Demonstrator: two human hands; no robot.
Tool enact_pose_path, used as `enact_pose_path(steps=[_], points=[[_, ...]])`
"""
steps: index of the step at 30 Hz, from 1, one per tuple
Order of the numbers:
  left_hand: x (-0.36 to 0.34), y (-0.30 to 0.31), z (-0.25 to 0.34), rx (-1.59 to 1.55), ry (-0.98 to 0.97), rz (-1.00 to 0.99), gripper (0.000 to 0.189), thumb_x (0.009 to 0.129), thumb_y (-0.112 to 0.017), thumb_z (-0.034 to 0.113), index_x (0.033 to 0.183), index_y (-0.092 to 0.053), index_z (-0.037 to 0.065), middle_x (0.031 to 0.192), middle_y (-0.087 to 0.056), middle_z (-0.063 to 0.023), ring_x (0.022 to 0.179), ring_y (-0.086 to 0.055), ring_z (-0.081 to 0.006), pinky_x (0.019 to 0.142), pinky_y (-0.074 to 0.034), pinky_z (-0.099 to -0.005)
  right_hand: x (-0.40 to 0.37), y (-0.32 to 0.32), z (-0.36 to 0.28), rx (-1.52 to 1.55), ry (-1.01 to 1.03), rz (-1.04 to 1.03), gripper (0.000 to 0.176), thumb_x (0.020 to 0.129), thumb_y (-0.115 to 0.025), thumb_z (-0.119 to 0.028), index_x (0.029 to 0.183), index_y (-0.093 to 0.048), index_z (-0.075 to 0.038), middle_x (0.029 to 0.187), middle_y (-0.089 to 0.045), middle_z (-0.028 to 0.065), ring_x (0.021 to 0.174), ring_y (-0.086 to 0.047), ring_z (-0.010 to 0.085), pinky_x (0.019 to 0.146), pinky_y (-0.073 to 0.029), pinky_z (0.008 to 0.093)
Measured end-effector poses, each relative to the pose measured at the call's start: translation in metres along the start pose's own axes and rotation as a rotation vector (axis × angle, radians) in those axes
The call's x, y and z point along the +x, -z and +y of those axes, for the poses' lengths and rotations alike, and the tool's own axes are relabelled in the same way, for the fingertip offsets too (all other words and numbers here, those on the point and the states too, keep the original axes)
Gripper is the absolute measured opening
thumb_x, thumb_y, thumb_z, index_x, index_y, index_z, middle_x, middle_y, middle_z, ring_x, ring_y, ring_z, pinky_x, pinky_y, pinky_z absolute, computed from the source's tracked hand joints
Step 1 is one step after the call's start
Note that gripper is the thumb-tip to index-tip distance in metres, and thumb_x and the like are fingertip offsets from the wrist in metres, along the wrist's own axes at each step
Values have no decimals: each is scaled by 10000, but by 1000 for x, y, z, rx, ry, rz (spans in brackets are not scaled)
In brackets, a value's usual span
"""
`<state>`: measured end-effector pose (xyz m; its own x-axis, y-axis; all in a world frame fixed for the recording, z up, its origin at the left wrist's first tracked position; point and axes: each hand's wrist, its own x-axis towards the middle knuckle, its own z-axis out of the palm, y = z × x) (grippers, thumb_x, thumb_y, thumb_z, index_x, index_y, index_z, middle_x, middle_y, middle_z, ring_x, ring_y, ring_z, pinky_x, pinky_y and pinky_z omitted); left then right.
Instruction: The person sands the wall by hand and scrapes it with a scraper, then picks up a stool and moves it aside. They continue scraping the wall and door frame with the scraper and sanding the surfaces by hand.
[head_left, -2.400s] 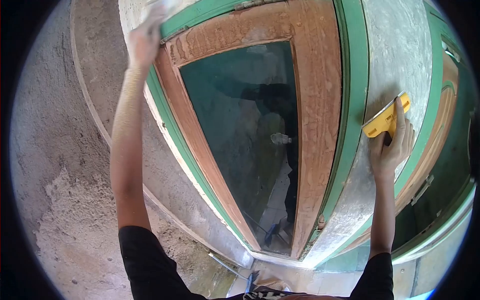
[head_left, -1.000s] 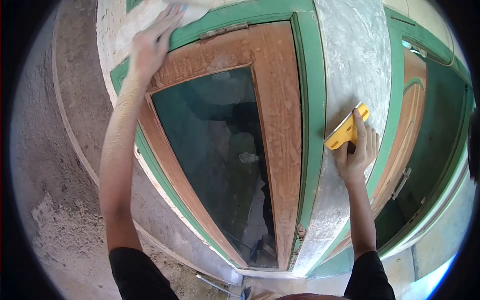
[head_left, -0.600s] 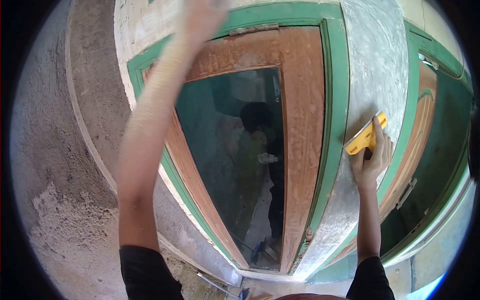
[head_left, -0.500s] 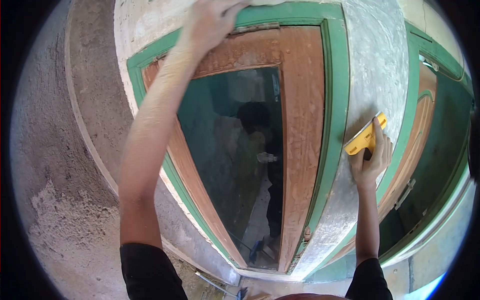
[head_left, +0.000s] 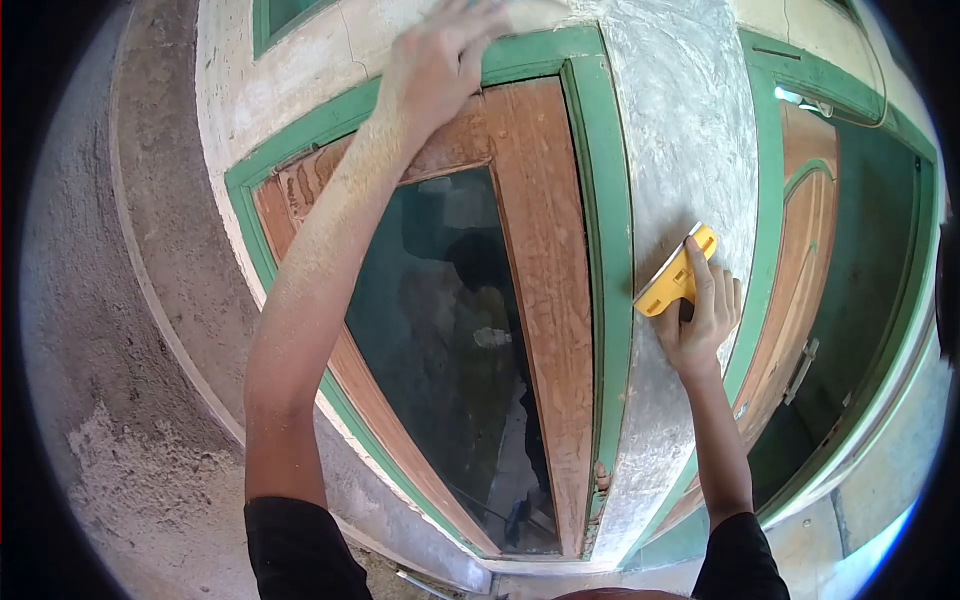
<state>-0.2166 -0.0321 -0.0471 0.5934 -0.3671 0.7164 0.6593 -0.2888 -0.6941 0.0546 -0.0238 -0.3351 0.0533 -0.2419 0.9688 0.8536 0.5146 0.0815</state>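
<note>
My right hand (head_left: 700,320) is closed around a yellow sanding block (head_left: 672,275), its fingers along the back and its flat face toward the grey plastered wall strip (head_left: 690,130). My left hand (head_left: 440,65) reaches up over the top of the green frame (head_left: 540,50), against the pale wall above it. Its fingers are bent and smeared by motion around a pale blurred shape at their tips, which I cannot make out. Fine dust coats the left forearm. Below that arm is the brown wooden panel (head_left: 545,200) with dark glass (head_left: 440,330) in it.
To the right, a brown door (head_left: 800,260) with a metal handle (head_left: 800,372) stands in a second green frame (head_left: 765,200). A cable (head_left: 884,80) hangs at upper right. Rough grey wall (head_left: 120,330) runs down the left, and pale floor (head_left: 800,560) lies below.
The view has tilted up and turned right, so the frames appear lower and further left. The left hand still works along the top of the frame; the right keeps the sanding block at the wall.
</note>
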Motion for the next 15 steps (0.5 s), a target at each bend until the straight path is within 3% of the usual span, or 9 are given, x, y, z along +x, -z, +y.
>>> enact_pose_path(steps=[3,5,7,9,10,12,13,15], points=[[-19,21,-15,-72,-81,-87,277,981,-621,128,1231,-738,147,1276,-706,-126,1178,-683,-327,980,-548,-383,-2,2,2,9,-1,6,703,675,-588,-2,1376,-622,-24,750,-495,49,639,-449,227,628,-339,367],[-34,42,-46,-113,-6,-86,271,955,-659,151,1211,-748,155,1223,-722,-147,1137,-698,-334,955,-548,-375,0,1,2,6,7,17,701,672,-586,-6,1372,-625,-24,748,-490,52,638,-449,230,626,-339,369],[-43,76,-87,135,540,-353,266,966,-636,168,1202,-756,141,1207,-729,-144,1138,-702,-319,962,-543,-351,-3,3,5,7,0,-14,702,664,-577,-16,1363,-632,-23,739,-473,57,635,-449,237,622,-343,376],[-46,87,-136,221,476,-60,273,973,-615,198,1193,-761,131,1135,-754,-137,1053,-735,-306,910,-557,-343,-3,4,5,12,-6,-14,704,660,-575,-17,1362,-632,-21,737,-468,58,636,-450,238,622,-345,378],[-46,81,-142,226,469,-66,273,973,-615,198,1193,-761,131,1135,-754,-137,1053,-735,-306,910,-557,-343,-2,3,4,21,2,-9,706,656,-574,-18,1360,-632,-20,735,-463,59,636,-451,239,622,-346,380],[-52,77,-141,386,419,116,327,993,-595,236,1253,-725,86,802,-743,-184,730,-715,-241,725,-520,-359,-2,2,2,25,-4,-8,689,675,-570,-19,1361,-632,-19,749,-489,66,645,-469,242,632,-363,384],[-54,69,-134,300,380,188,332,982,-632,282,1232,-736,88,761,-737,-181,679,-692,-248,712,-516,-379,0,2,0,21,2,13,680,685,-567,-17,1362,-632,-20,760,-508,72,653,-483,247,640,-374,385],[-54,68,-84,111,539,-35,314,989,-638,229,1248,-727,75,945,-772,-185,898,-750,-287,837,-545,-362,1,4,-2,6,-4,15,661,709,-562,-12,1366,-630,-24,786,-556,88,671,-516,263,663,-399,388]])
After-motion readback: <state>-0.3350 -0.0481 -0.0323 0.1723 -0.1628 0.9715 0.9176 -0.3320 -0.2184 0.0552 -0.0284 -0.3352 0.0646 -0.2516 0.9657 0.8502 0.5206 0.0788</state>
